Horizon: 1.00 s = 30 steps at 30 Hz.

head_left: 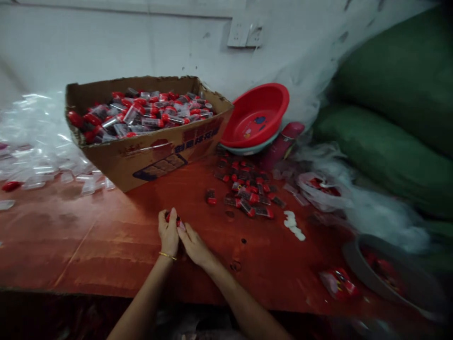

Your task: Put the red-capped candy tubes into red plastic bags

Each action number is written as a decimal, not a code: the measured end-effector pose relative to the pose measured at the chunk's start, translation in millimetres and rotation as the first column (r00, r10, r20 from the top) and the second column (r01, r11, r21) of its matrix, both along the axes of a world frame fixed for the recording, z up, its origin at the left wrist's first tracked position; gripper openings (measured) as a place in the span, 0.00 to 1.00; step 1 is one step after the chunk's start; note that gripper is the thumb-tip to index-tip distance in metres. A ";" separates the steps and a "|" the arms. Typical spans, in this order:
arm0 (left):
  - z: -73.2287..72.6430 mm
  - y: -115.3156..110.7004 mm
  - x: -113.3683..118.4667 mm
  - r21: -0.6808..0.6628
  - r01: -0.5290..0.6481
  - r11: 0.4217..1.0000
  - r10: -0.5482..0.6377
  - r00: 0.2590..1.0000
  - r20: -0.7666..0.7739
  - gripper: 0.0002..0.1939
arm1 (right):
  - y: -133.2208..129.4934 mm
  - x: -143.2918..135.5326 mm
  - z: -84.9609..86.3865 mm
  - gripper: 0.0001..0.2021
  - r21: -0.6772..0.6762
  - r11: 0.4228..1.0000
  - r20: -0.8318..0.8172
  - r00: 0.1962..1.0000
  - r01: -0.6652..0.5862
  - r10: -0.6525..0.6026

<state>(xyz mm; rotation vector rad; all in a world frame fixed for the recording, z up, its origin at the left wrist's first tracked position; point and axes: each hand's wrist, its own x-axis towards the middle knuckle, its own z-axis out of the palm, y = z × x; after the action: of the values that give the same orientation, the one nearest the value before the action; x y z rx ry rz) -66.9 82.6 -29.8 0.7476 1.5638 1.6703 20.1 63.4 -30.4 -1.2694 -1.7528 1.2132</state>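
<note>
My left hand (169,233), with a gold bracelet at the wrist, and my right hand (193,243) meet over the red table (134,236). Between them they grip a small red-capped tube (180,223); fingers hide most of it. Just beyond the hands stands a cardboard box (155,156) heaped with clear tubes (152,111) that have red caps and dark contents. Right of my right hand lies a loose pile of similar red-capped tubes (247,191), with a single tube (211,196) apart from it.
Clear plastic pieces (42,156) spread at left. A red basin (262,118) leans behind the pile, beside a pink bottle (283,141). White discs (293,225), a plastic bag (323,191), a red packet (339,284) and a grey basin (417,288) lie right, near green sacks (382,151).
</note>
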 end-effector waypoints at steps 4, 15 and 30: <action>-11.5 -0.7 -17.0 -0.097 0.047 0.994 -0.067 0.975 -0.211 0.21 | 5.8 1.9 11.1 0.14 0.094 0.994 0.276 0.961 -0.049 0.021; -16.1 -2.0 -41.1 -0.193 -0.001 0.981 -0.170 0.465 -0.869 0.15 | 8.5 -8.9 8.9 0.18 0.201 0.979 0.770 0.625 -0.043 -0.131; -12.1 -51.4 -58.5 -0.247 -0.034 0.968 -0.226 0.298 -0.927 0.19 | 12.4 6.7 10.3 0.21 0.228 0.971 0.723 0.681 -0.075 -0.117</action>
<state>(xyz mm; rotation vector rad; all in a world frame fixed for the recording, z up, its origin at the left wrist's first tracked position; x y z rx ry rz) -125.4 31.1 -42.0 1.9156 2.3540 0.8088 26.8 75.8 -20.1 -1.7635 -2.3373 0.4250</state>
